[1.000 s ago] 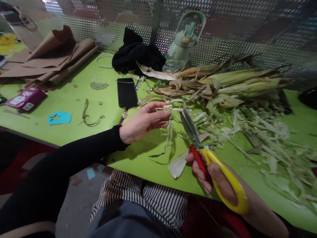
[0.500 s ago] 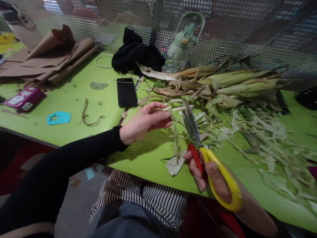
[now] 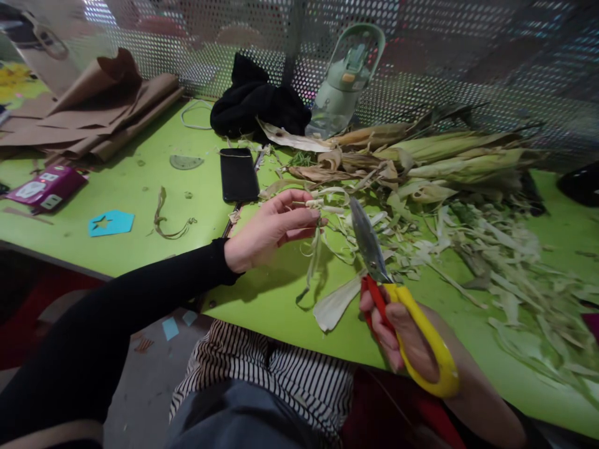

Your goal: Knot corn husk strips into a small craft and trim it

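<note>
My left hand [image 3: 281, 224] pinches a small bundle of pale corn husk strips [image 3: 316, 203] between thumb and fingers above the table. One thin strip [image 3: 309, 268] dangles below the fingertips. In my right hand [image 3: 397, 330] is a pair of scissors [image 3: 416, 330] with one yellow and one red handle. Their blades are closed together and point up and away, a little to the right of the husk bundle and apart from it. Under the hands, a wide piece of husk [image 3: 337, 304] lies near the table edge.
Cut husk shreds [image 3: 505, 268] spread across the right side of the green table [image 3: 196, 187]. Behind them lie whole husks [image 3: 449, 153], a green bottle [image 3: 339, 87] and a black cloth [image 3: 257, 103]. A phone [image 3: 238, 174], a protractor [image 3: 186, 161], blue paper [image 3: 111, 222] and brown paper [image 3: 107, 106] are farther left.
The scissors have closed and moved slightly right and down, away from the husk bundle. The dangling strip has swung left. My left hand has barely moved.
</note>
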The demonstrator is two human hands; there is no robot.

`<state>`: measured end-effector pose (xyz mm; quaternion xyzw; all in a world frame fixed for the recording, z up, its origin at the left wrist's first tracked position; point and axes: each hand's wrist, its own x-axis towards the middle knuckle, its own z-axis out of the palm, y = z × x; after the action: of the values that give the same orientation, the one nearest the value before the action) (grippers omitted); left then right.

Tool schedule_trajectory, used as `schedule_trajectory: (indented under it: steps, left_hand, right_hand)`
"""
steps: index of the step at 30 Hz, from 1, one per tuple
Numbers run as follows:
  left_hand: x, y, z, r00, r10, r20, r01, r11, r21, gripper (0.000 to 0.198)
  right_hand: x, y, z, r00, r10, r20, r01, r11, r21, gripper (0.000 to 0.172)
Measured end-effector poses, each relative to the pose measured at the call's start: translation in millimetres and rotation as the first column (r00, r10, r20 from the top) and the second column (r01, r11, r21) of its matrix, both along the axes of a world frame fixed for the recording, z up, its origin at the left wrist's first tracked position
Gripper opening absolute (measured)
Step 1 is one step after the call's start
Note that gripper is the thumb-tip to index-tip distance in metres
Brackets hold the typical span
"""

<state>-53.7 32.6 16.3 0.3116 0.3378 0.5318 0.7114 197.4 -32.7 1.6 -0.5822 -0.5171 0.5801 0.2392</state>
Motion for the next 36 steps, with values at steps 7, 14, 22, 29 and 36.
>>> schedule_trajectory:
  steps: [7, 14, 22, 29, 36]
  left_hand:
    - [2.0, 0.3, 2.0, 0.992, 0.046, -0.121, -0.031, 0.991, 0.128, 0.012]
    - [-4.1, -1.1, -0.1, 0.925, 0.028, -0.379, 0.097, 0.946, 0.308, 0.018]
    - [-8.2, -6.6, 7.7, 0.846, -0.133, -0.517, 0.314, 0.907, 0.280, 0.027]
    - [-8.5, -9.4, 11.5, 0.860, -0.187, -0.475, 0.350, 0.894, 0.281, 0.019]
    - [-12.2, -7.0, 8.5, 0.829, -0.262, -0.495, 0.427, 0.867, 0.256, 0.041]
  right_hand:
    - [-6.4, -9.8, 17.4, 0.998, 0.055, 0.025, -0.055, 0.998, 0.005, 0.073]
    - [6.6, -7.8, 20.5, 0.982, 0.150, 0.112, -0.140, 0.986, -0.095, 0.070]
    - [37.2, 19.8, 42.1, 0.831, 0.237, 0.503, -0.318, 0.945, 0.080, 0.064]
    - [44.9, 31.9, 55.2, 0.752, 0.323, 0.574, -0.468, 0.876, 0.120, 0.068]
    - [55.6, 38.1, 65.1, 0.694, 0.374, 0.615, -0.540, 0.835, 0.102, 0.067]
